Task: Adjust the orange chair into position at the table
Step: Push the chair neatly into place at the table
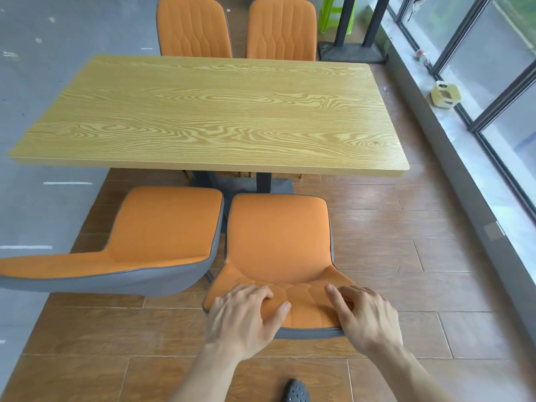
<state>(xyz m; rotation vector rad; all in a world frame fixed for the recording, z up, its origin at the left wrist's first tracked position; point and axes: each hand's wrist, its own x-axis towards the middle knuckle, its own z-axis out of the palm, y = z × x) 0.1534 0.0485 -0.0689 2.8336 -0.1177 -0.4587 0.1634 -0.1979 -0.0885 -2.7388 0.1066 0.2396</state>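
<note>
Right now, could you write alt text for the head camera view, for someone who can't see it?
Both hands, left hand and right hand, rest on an orange chair's backrest facing a wooden table. Three more orange chairs surround it.

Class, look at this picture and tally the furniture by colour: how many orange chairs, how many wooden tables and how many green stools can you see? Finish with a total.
Orange chairs: 4. One under both hands, one beside it, two across the table.
Wooden tables: 1.
Green stools: 1, partly hidden behind a dark post.
Total: 6
</note>
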